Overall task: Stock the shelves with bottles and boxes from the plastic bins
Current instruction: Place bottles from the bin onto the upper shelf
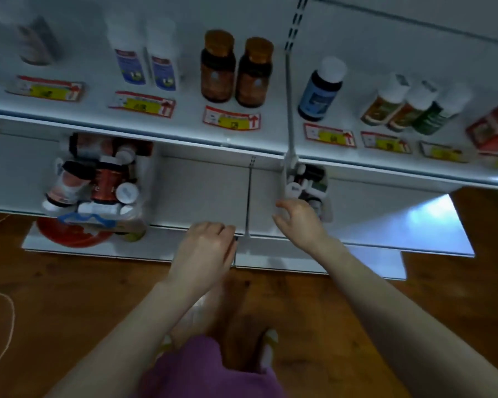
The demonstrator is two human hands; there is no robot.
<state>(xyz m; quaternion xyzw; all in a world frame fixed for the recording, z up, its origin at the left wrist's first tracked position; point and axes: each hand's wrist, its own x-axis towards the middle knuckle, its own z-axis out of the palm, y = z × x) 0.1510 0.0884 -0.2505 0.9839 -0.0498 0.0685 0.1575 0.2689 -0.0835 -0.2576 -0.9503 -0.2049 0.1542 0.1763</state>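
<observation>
I'm seeing two amber bottles [217, 67] and two plastic bins [107, 221] on white shelves [199, 191] above a wooden floor [69, 282]. My right hand [298, 222] is hanging loosely open, empty. My left hand [204, 248] is curling; I cannot tell if it is holding anything.

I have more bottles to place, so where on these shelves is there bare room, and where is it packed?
The lower shelf is bare between the left bin and the right bin, and again right of that bin. The upper shelf has room left of the two white bottles. Crowded: both bins, and the three white-capped bottles by the red box.
</observation>
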